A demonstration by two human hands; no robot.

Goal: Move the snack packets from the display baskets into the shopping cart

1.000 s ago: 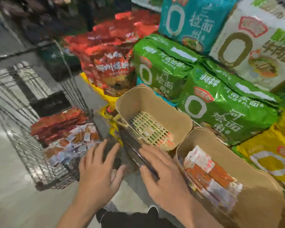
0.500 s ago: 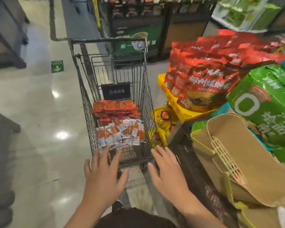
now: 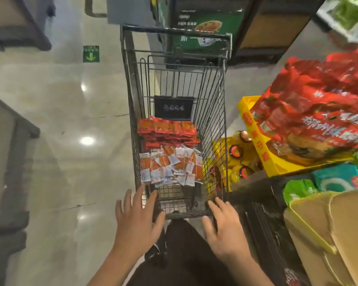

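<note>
A wire shopping cart (image 3: pixel 216 112) stands straight ahead of me on the shop floor. Inside it lie a stack of red snack packets (image 3: pixel 166 132) at the far end and a heap of small orange-and-white snack packets (image 3: pixel 171 167) nearer to me. My left hand (image 3: pixel 135 220) hovers with spread fingers at the cart's near left corner, holding nothing. My right hand (image 3: pixel 223 225) is spread at the near right corner, also holding nothing. A beige display basket (image 3: pixel 327 221) sits at the right edge; its inside is hidden.
Big red noodle bags (image 3: pixel 318 112) on a yellow tray (image 3: pixel 262 153), green and teal bags (image 3: pixel 327 180) crowd the right side. Yellow packs (image 3: pixel 236 157) lie beside the cart. A black shelf frame (image 3: pixel 262 219) runs under the basket. Polished floor lies to the left, shelving units behind the cart.
My view swung left from the display baskets to the cart. Both hands moved from the shelf edge to the cart's near end, still spread and holding nothing.
</note>
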